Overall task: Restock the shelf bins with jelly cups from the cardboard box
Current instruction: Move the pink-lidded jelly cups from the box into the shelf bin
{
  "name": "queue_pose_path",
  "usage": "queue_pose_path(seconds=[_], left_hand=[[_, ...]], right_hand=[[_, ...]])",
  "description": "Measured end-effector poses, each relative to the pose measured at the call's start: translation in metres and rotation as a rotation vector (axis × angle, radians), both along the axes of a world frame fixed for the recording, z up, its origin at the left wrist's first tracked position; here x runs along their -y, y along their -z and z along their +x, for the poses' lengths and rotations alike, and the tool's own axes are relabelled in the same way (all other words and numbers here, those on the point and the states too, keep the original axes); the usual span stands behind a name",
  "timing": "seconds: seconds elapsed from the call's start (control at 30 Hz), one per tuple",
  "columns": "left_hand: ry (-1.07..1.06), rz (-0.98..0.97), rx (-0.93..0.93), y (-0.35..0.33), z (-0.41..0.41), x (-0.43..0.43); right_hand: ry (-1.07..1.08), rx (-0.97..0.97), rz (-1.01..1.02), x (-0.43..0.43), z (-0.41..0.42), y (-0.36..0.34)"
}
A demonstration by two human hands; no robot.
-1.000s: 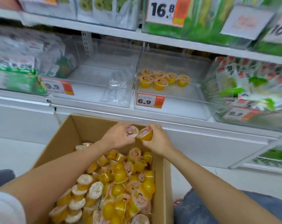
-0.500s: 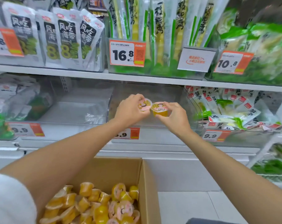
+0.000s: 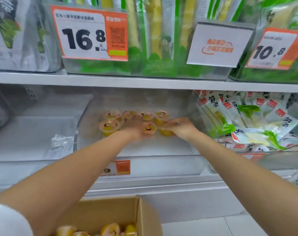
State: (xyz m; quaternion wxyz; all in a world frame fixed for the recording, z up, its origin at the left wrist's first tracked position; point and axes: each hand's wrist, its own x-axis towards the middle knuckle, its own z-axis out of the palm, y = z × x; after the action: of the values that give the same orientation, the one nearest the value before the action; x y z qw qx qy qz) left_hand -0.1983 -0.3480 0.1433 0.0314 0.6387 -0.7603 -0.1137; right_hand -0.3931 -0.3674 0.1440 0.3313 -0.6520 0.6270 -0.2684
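A clear shelf bin [image 3: 76, 133] on the middle shelf holds several yellow jelly cups [image 3: 109, 127] with pink lids near its back. Both my hands reach deep into this bin. My left hand [image 3: 135, 127] is blurred and holds a pink-lidded jelly cup [image 3: 149, 128] at its fingertips, low over the bin floor. My right hand [image 3: 181, 127] grips another jelly cup [image 3: 165, 132] from above, right beside the first. The open cardboard box [image 3: 110, 210] stands below my arms, with more jelly cups [image 3: 113, 230] showing at the bottom edge.
Left of this bin, another clear bin holds only a crumpled plastic wrap [image 3: 59, 143]. The bin on the right is full of white and green packets [image 3: 247, 125]. A shelf board [image 3: 144, 81] runs close above, carrying green packets and price tags [image 3: 89, 34].
Both hands lifted one jelly cup each out of the box, carried them up in front of the shelf, and have now pushed into the bin down to the cups there.
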Motion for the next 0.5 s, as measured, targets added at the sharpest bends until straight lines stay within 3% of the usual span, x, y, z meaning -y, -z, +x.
queue_pose_path(seconds=[0.3,0.43,0.5], left_hand=[[-0.064,0.077,0.135,0.006,0.009,-0.006],[-0.072,0.134,0.171,0.003,0.009,-0.009],[-0.086,0.1,0.129,-0.003,0.009,-0.015]], right_hand=[[0.084,0.135,0.135,0.006,0.009,0.003],[0.036,-0.007,0.036,0.0,0.014,0.0],[-0.022,-0.166,-0.021,-0.006,0.013,-0.005]])
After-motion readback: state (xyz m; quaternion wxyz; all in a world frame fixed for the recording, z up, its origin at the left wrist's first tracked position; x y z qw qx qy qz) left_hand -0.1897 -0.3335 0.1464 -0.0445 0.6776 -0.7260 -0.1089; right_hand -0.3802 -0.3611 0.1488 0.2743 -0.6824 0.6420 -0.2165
